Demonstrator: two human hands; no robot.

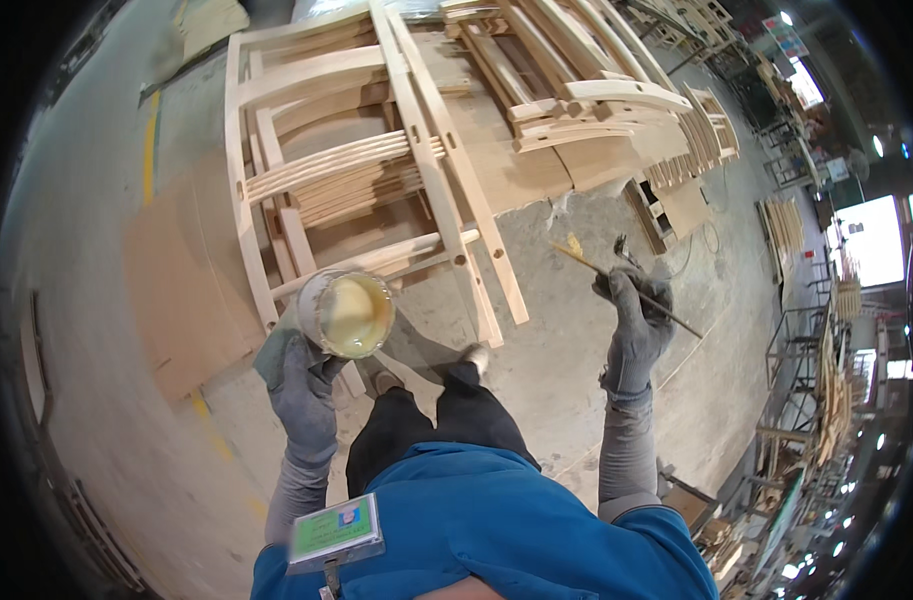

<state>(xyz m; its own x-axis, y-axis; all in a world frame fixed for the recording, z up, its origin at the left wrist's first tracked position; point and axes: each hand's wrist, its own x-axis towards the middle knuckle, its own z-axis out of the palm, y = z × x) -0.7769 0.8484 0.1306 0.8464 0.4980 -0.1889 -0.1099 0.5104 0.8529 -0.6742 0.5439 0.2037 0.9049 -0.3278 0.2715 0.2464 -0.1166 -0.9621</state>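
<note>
My left hand [308,400], in a grey glove, is closed around a clear cup [316,306] partly filled with a thick cream-yellow paste [356,308]. A greenish patch [274,356] shows beside this hand; I cannot tell what it is. Over the bare floor on the right, my gloved right hand [634,335] grips a thin stick [685,323], its yellowish end pointing up and left. Just beyond those fingers is a small dark metal piece [621,244]; whether it is held cannot be made out. A pale wooden chair-like frame [419,140] lies just beyond the cup.
More wooden frames [546,60] are stacked at the far right on cardboard [521,185]. Another cardboard sheet [191,280] covers the floor on the left. A small wooden block-like item [651,215] lies beyond my right hand. Racks and wood parts [831,370] line the right side.
</note>
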